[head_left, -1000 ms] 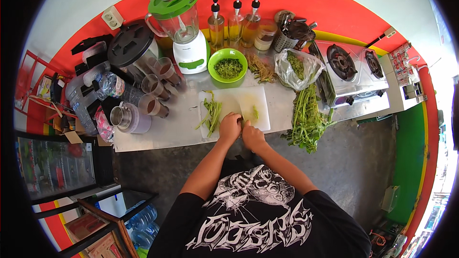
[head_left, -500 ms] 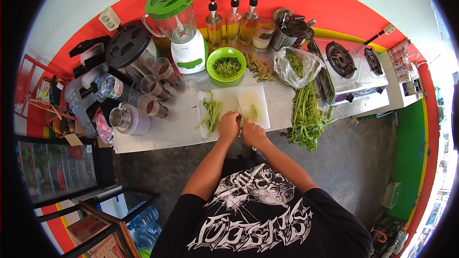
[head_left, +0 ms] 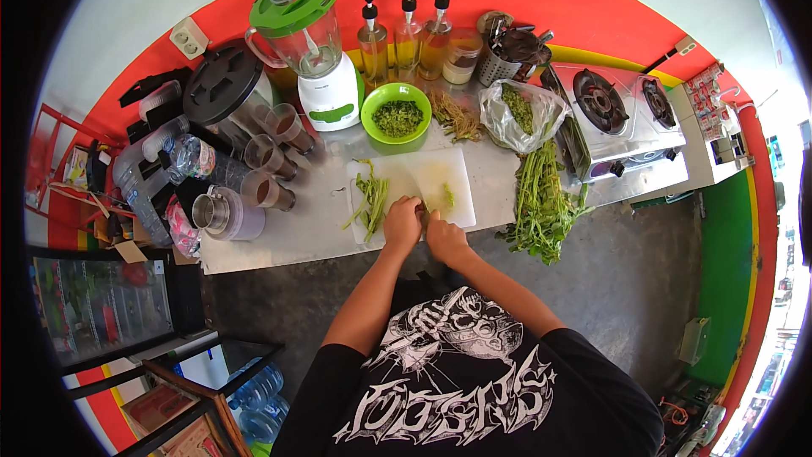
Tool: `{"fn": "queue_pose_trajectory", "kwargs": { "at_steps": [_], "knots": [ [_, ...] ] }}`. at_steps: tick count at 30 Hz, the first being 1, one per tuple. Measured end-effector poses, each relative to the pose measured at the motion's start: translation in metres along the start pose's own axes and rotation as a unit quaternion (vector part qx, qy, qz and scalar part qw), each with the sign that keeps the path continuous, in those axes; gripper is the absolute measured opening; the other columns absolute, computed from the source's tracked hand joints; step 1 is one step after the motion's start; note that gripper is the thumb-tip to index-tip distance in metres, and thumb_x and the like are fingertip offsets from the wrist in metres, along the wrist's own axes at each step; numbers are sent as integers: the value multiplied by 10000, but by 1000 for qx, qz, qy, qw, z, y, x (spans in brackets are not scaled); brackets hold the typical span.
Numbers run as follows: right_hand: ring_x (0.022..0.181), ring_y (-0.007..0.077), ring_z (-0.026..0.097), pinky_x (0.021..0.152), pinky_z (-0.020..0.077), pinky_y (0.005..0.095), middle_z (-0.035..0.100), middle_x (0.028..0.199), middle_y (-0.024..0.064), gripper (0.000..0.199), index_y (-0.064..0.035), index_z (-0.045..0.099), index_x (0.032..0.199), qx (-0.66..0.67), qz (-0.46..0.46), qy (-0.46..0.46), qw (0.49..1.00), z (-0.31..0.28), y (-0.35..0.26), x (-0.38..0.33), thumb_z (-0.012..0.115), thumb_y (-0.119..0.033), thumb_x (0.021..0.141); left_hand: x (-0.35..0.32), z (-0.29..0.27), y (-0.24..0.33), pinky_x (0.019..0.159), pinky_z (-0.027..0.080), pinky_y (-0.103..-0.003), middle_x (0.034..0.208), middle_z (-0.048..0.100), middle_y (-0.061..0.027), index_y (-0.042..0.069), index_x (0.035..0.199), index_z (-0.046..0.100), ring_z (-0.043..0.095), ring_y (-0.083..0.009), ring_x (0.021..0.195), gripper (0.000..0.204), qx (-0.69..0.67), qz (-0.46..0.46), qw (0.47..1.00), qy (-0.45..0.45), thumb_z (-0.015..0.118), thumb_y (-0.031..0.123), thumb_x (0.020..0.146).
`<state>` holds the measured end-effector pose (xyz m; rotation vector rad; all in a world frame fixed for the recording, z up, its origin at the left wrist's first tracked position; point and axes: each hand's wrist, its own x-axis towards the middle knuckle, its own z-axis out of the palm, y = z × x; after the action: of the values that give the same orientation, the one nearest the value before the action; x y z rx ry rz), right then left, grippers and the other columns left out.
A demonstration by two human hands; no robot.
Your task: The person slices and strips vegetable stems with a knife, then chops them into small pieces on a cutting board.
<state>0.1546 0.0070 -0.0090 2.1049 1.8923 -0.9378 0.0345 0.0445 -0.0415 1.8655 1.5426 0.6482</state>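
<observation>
Both hands (head_left: 423, 228) barely shifted; green stems (head_left: 370, 199) apparently left of fingers.

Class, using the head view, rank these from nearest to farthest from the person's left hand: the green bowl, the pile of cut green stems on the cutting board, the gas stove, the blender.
From the left hand:
1. Pile of cut green stems, just to its left on the cutting board.
2. Green bowl, straight behind the board.
3. Blender, back left by the wall.
4. Gas stove, far right.
</observation>
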Motion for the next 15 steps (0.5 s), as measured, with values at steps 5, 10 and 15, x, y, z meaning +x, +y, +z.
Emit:
{"fn": "queue_pose_trajectory", "kwargs": {
  "at_steps": [5,10,15],
  "knots": [
    [979,442,695,839,569,494,690,1023,289,312,29,441,1130,-12,-23,-9,1000,-10,-1,5,597,-84,884,-1,0,-3,758,512,-466,907,636,-107,74,870,670,621,-342,936,40,7,6,1000,-7,672,78,830],
    [965,416,708,820,578,476,704,999,268,337,31,448,1132,-22,-14,10,1000,6,1,1,624,-97,874,-2,0,-2,755,508,-472,907,628,-113,71,873,665,616,-349,934,40,3,21,1000,-4,669,90,837],
    [952,394,720,801,588,456,714,982,251,368,39,445,1145,-30,-24,11,999,-2,0,4,643,-111,874,-3,0,-7,754,505,-478,911,622,-112,78,894,664,613,-354,933,58,9,41,999,-7,672,99,841]
  ]
}}
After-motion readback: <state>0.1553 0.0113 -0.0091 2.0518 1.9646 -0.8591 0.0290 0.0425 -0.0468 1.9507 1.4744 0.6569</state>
